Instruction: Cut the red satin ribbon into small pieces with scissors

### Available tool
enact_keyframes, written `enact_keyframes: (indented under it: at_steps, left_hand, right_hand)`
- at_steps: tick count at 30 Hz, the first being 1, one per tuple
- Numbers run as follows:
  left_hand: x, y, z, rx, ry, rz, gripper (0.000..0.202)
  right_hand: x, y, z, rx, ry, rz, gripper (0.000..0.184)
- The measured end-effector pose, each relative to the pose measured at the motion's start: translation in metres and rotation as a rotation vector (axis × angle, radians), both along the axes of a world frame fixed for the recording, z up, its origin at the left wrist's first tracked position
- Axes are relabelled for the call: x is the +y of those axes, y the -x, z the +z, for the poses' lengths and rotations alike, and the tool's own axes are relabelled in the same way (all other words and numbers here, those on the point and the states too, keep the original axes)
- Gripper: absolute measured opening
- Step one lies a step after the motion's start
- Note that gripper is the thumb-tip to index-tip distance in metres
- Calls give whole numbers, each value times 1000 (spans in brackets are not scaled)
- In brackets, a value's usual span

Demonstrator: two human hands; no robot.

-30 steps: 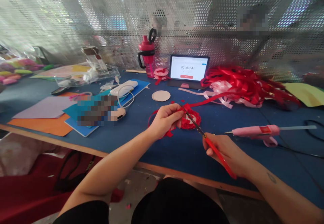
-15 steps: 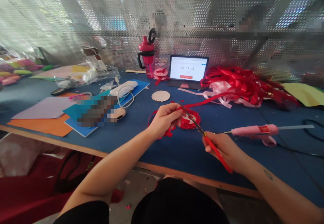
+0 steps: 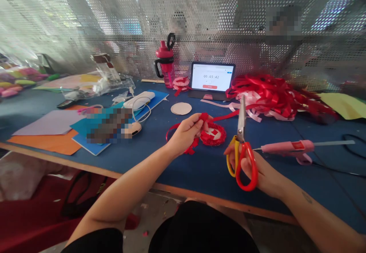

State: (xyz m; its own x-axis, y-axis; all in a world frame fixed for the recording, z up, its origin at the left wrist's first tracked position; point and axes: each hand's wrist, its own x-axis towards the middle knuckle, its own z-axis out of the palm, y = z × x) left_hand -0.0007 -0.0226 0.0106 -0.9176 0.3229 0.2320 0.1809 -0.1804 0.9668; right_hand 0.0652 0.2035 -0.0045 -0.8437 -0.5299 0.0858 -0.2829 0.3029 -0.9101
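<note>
My left hand (image 3: 184,132) is closed, pinching a piece of red ribbon (image 3: 200,118) just left of a red ribbon rosette (image 3: 213,134) that lies on the blue table (image 3: 200,165). A long strand of red ribbon runs from there to the right toward a ribbon pile. My right hand (image 3: 254,169) grips scissors (image 3: 243,146) with red and yellow handles. Their shut blades point straight up, to the right of the rosette and apart from it.
A pink glue gun (image 3: 288,147) lies right of my right hand, its cord trailing right. A heap of red and pink ribbon (image 3: 271,94), a tablet showing a timer (image 3: 213,78), a pink bottle (image 3: 165,63), a white card disc (image 3: 181,108) and coloured paper sheets (image 3: 51,131) surround the work spot.
The scissors have swung away from the ribbon at my left hand and now stand upright to the right. My left hand still pinches the ribbon piece.
</note>
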Motion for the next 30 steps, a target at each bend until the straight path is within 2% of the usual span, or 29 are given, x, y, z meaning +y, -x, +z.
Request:
enact_keyframes:
  at_steps: [3, 6, 10, 13, 16, 19, 21, 26, 30]
  left_hand:
    - [0, 0, -1, 9, 43, -7, 22]
    - [2, 0, -2, -19, 3, -19, 21]
    - [3, -1, -2, -27, -21, -6, 28]
    - [2, -2, -1, -14, 20, 11, 30]
    - [2, -1, -2, -5, 40, 24, 30]
    - [1, -1, -2, -18, 40, 25, 31]
    - [2, 0, -2, -7, 35, 53, 32]
    - [2, 0, 0, 68, 16, 169, 31]
    - [2, -4, 3, 17, 2, 172, 30]
  right_hand:
    - [-2, 2, -2, -43, 112, -53, 58]
    - [-5, 5, -3, -19, 75, -136, 43]
    - [-8, 5, -3, -35, 48, -125, 29]
    - [-8, 5, -5, -43, 133, -132, 36]
    - [-4, 2, -9, -5, 204, -71, 49]
    - [0, -1, -11, 35, 127, -5, 58]
    - [1, -2, -10, 107, 54, -21, 61]
    - [-3, 2, -1, 279, -100, -44, 51]
    - [-7, 5, 8, 328, -269, -127, 41]
